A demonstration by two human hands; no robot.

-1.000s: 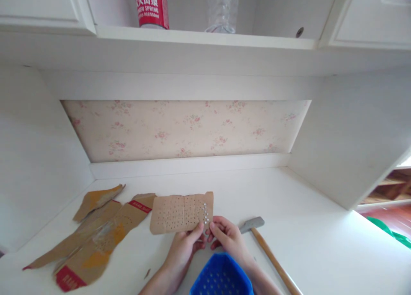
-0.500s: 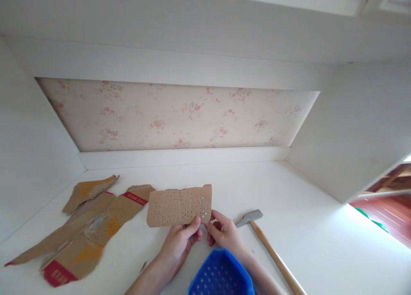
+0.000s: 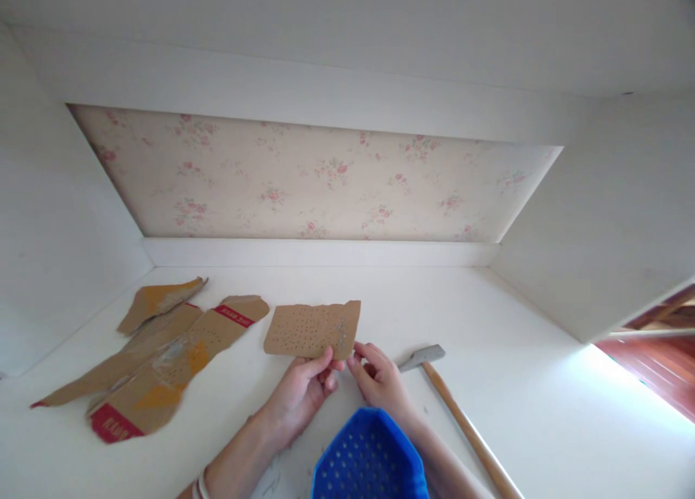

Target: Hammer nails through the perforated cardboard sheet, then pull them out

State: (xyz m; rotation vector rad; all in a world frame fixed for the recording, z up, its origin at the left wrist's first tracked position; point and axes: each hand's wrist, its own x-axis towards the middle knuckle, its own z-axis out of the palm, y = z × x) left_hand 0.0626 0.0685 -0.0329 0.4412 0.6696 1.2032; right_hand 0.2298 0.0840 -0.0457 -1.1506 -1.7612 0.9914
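My left hand [image 3: 307, 390] grips the lower edge of a perforated piece of cardboard [image 3: 307, 329], thumb on top and fingers beneath. Rows of small holes cover the brown sheet, and small pale dots show near its right end. Just beside its lower right corner, my right hand [image 3: 377, 376] is closed in a pinch; whatever sits between those fingertips is too small to make out. Between my forearms stands a blue perforated plastic basket [image 3: 369, 455]. A hammer-like tool with a flat grey metal head [image 3: 423, 355] and a wooden handle [image 3: 467, 426] lies right of my right hand.
Torn cardboard pieces [image 3: 174, 368] with red print and yellow patches lie at the left on the white surface [image 3: 532, 383]. White side panels and a floral-papered back panel [image 3: 326, 187] enclose the space. A low white shelf underside [image 3: 347, 28] hangs above.
The perforated cardboard has tipped flatter, and its right end is turned. My right hand has moved slightly up and right, still pinched. The whole view has shifted a little.
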